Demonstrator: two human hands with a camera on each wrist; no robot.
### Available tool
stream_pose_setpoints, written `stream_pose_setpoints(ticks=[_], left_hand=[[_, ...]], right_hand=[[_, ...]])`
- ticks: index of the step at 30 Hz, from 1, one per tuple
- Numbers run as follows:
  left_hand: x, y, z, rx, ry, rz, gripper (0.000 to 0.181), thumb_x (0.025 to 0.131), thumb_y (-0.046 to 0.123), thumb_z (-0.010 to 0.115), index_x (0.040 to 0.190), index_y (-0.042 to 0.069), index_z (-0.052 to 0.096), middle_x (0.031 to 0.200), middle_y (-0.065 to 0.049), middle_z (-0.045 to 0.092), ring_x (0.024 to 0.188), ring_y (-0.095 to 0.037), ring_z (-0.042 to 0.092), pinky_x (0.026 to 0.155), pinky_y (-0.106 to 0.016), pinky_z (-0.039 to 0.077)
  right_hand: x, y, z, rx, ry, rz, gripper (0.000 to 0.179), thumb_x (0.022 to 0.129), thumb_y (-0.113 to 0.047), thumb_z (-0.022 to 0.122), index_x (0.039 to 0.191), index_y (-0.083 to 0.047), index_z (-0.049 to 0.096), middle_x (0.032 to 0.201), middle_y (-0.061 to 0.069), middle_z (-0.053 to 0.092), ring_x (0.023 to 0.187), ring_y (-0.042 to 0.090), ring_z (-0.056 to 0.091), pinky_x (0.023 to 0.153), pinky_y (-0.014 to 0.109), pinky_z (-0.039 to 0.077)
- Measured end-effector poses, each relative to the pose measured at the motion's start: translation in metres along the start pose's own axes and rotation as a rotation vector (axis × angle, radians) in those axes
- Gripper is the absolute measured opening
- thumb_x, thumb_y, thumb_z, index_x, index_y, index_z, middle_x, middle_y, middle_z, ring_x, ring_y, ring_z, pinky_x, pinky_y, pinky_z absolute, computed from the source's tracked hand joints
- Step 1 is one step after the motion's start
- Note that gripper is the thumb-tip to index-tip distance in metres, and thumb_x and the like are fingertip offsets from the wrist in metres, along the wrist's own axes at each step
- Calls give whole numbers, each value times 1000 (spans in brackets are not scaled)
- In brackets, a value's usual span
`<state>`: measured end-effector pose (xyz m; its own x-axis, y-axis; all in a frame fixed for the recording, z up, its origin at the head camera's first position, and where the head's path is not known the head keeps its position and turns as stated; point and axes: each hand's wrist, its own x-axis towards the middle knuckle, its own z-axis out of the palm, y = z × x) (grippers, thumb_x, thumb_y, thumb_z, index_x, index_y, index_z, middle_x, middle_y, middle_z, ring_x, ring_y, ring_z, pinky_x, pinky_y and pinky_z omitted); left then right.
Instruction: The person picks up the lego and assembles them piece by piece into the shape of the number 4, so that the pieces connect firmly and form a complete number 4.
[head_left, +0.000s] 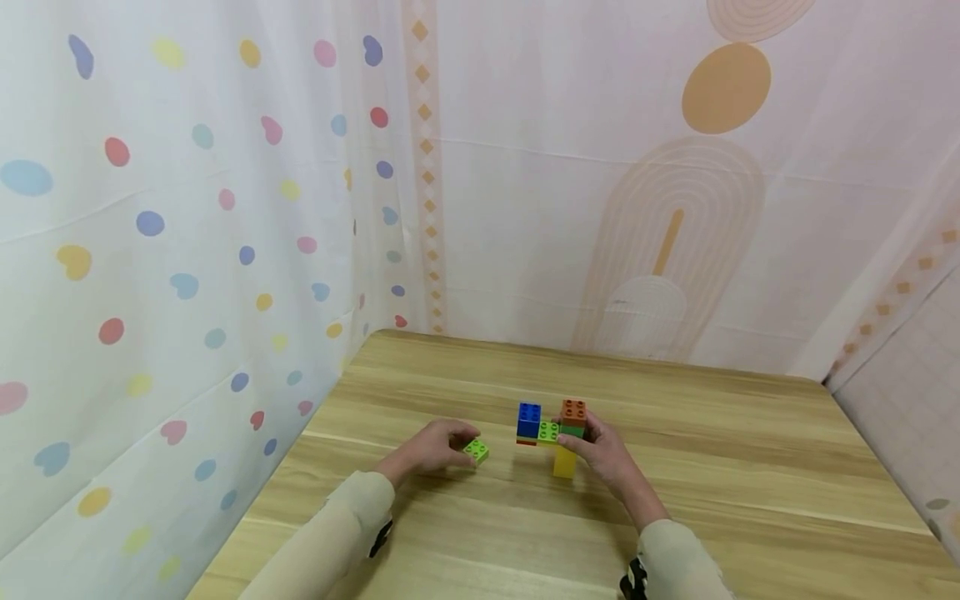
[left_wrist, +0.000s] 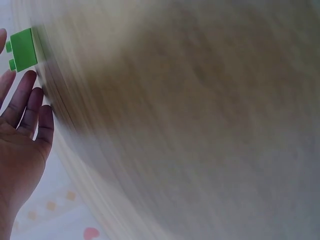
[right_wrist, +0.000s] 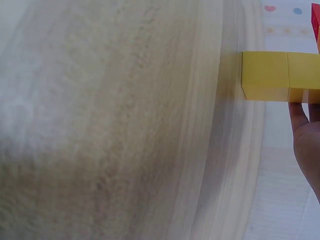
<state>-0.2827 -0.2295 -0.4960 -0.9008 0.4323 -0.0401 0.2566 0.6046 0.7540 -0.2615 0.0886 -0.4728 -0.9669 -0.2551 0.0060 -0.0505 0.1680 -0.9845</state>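
On the wooden table, a small lime-green toy brick (head_left: pixel 476 451) lies with its studs up. Around it are the thumb and fingers of my left hand (head_left: pixel 433 447); in the left wrist view the other fingers of that hand (left_wrist: pixel 22 135) extend loosely beside the green brick (left_wrist: pixel 24 50). My right hand (head_left: pixel 606 454) grips a joined brick build by its upright column. That column has yellow bricks (head_left: pixel 565 462) below, then green, and an orange-brown brick (head_left: pixel 573 412) on top. A lime-green brick (head_left: pixel 548 431) links it to a blue brick (head_left: pixel 528 418) with red beneath. Stacked yellow bricks (right_wrist: pixel 265 75) show in the right wrist view.
The wood-grain table (head_left: pixel 480 542) has its far edge against a patterned curtain (head_left: pixel 525 208). A dotted curtain (head_left: pixel 187 292) hangs along the left side. Long light sleeves (head_left: pixel 322 542) cover both forearms, and dark straps sit near the wrists.
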Motion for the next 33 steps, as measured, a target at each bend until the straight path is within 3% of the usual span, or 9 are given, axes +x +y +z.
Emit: stream_pose_setpoints(ticks=[9,16,23,28,33], left_hand=[[1,2,0,56,-31,30,49,83,14,82,128,2,64,116,-2,65,103,-17,58,93,-42,48],[3,3,1,111,-37,52,47,85,9,79,128,0,63,118,-7,65,107,-21,58,96,-46,46],[6,8,4,189,-17,88,33,84,7,79,115,1,69,105,-4,67,98,-20,60,89,-44,49],[7,8,4,163,8,49,28,84,14,80,109,7,72,100,2,67,93,-15,60,85,-39,50],[7,12,0,68,34,-8,28,85,18,80,109,8,71,98,3,67,92,-14,61,82,-36,52]], right_hand=[[2,2,-1,3,-13,-23,45,95,-18,68,135,-1,57,122,10,63,106,20,56,90,31,46],[0,2,0,11,-9,-28,42,96,-16,68,133,-1,58,121,10,63,102,19,55,87,29,46],[0,2,1,20,-1,-28,40,97,-16,67,133,-1,58,122,10,62,104,20,56,88,31,46],[1,2,1,23,4,-31,39,96,-16,67,132,-3,59,121,10,63,104,20,56,88,31,46],[1,2,0,23,6,-28,38,97,-16,67,132,-4,59,120,9,63,103,20,56,87,31,46]])
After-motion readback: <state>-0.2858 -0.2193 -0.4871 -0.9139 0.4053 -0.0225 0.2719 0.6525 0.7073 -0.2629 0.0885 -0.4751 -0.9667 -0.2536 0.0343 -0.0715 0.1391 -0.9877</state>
